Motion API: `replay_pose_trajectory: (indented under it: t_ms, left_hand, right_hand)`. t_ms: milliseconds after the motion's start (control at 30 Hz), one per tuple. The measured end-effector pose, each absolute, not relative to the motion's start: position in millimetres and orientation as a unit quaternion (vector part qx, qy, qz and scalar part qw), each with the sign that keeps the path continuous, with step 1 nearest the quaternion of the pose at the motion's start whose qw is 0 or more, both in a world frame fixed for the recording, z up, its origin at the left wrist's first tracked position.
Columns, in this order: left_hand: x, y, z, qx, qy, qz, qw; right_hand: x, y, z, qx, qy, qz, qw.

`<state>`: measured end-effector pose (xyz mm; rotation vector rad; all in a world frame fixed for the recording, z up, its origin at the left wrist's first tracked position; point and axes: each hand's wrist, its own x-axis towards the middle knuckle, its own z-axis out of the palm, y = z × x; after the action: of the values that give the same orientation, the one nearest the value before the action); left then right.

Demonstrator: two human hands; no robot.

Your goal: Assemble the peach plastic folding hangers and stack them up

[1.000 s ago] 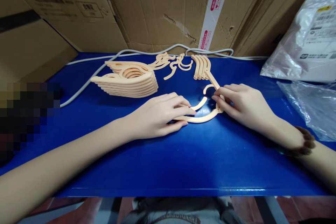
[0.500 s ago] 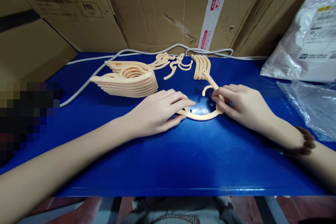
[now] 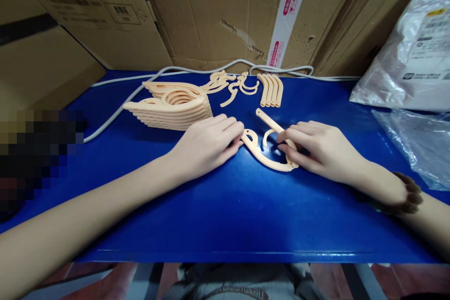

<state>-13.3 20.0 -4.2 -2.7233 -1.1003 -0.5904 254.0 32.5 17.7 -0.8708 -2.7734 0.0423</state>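
Observation:
A cream plastic clothes hanger [image 3: 269,161] lies at a slant on the blue table between my hands. It shows a curved bar, a hook and a straight arm that points up and left. My right hand [image 3: 311,150] is closed on the hanger's right end, and its fingers cover part of the straight arm. My left hand [image 3: 214,147] has its fingers curled in and pinches the hanger's left end by the small loop. Behind my left hand is a stack of cream hanger pieces [image 3: 172,108], nested together.
Several curved hanger arms [image 3: 270,90] stand side by side at the back, near loose hooks [image 3: 248,85]. A grey cable [image 3: 108,119] runs along the rear edge before cardboard boxes [image 3: 218,14]. Plastic bags [image 3: 404,65] lie at the right. The blue table [image 3: 211,225] ends in front of me.
The hanger has turned and moved slightly toward me at its right end. Its straight arm now sits apart from the row of curved arms. My left fingers have curled in.

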Motion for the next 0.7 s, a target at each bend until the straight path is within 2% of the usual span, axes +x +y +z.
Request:
replay_pose_trajectory:
  t_ms: [233, 500, 700]
  left_hand:
    - [-12, 20, -5, -0.905, -0.379, -0.193, 0.020]
    - [-3, 10, -5, -0.866, -0.427, -0.246, -0.083]
    - [2, 7, -7, -0.850, -0.434, -0.257, -0.149]
  right_hand:
    - [249, 29, 16, -0.249, -0.960, 0.036, 0.120]
    - [241, 18, 16, -0.201, -0.968, 0.085, 0.123]
    - [229, 5, 10, -0.178, -0.976, 0.024, 0.123]
